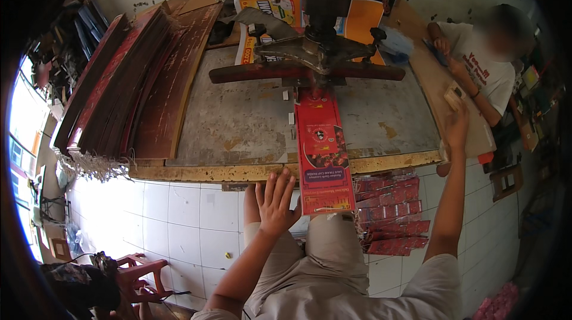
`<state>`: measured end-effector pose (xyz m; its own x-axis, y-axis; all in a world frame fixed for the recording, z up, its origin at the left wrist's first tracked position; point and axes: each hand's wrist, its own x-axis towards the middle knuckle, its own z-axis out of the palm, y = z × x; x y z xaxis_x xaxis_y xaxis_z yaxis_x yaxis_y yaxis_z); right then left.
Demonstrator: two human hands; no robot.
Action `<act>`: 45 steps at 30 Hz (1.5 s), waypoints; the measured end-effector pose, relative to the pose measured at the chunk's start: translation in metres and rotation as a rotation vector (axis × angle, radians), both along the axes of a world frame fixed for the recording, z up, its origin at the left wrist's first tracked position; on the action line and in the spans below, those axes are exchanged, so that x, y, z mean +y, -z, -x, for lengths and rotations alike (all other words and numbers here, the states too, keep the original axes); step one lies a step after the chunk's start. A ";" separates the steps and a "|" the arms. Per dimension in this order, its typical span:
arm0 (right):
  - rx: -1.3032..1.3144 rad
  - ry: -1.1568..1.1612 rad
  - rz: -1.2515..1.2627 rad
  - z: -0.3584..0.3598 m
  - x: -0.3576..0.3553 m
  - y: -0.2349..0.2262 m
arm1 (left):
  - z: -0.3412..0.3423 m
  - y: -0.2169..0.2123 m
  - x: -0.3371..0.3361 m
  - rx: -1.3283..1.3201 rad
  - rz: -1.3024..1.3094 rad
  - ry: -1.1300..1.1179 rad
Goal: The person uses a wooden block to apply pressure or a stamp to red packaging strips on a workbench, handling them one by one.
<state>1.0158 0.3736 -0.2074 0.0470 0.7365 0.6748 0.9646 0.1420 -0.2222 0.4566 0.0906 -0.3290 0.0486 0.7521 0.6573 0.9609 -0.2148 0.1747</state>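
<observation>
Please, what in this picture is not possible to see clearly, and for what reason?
In the head view:
Red sheet: far end hidden by the press bar.
Right hand: too small to tell whether it grips the wooden block.
Red bundles below: partly hidden by the table edge.
Pink bundle: cut off by the dark rim.
</observation>
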 end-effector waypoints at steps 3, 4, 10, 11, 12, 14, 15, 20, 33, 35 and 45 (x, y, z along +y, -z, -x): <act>0.035 -0.179 0.140 0.081 -0.042 -0.007 | -0.006 -0.016 -0.004 -0.141 -0.007 0.012; 0.089 -0.274 0.258 0.120 -0.062 -0.013 | -0.005 -0.021 -0.008 -0.164 0.001 0.010; 0.042 -0.788 0.443 0.272 -0.161 -0.029 | -0.012 -0.047 -0.012 -0.266 -0.069 0.124; 0.075 -0.834 0.464 0.286 -0.169 -0.031 | -0.012 -0.049 -0.013 -0.265 -0.087 0.150; 0.104 -0.872 0.484 0.293 -0.174 -0.034 | -0.011 -0.054 -0.013 -0.258 -0.075 0.190; -0.001 -0.865 0.430 0.298 -0.173 -0.032 | -0.002 -0.063 -0.015 -0.241 -0.046 0.261; -0.055 -0.861 0.405 0.301 -0.173 -0.032 | 0.008 -0.070 -0.011 -0.267 -0.055 0.236; -0.030 -0.857 0.429 0.307 -0.204 -0.056 | 0.092 -0.163 0.023 -0.341 0.306 0.461; -0.093 -0.847 0.447 0.315 -0.257 -0.040 | 0.129 -0.110 0.345 -0.097 0.240 0.222; -0.063 -0.923 0.443 0.328 -0.254 -0.039 | 0.171 -0.095 0.386 0.161 0.326 0.154; -0.060 -0.855 0.464 0.316 -0.232 -0.030 | 0.128 -0.095 0.449 0.137 0.441 0.132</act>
